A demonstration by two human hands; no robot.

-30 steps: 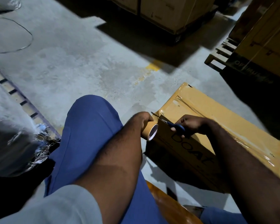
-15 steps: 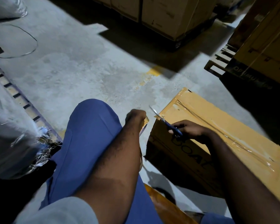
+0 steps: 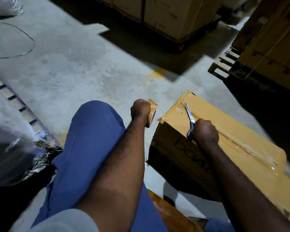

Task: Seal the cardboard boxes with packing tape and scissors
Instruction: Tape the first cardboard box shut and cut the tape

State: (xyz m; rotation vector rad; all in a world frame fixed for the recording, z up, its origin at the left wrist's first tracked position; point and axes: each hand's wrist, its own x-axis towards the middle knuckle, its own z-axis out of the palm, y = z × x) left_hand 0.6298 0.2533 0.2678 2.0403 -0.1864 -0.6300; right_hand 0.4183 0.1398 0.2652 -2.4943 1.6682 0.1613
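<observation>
Scissors gripped in right hand over box edge | left hand grips tape roll

Tape roll in left hand, scissors in right hand over box

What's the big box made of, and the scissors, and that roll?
The box looks like brown cardboard, dull on its printed side; the shiny strip along its top looks like clear plastic tape. The scissors have glinting blades, probably steel; their handle is mostly hidden in the right hand. The roll in the left hand looks like glossy tan tape.
</observation>
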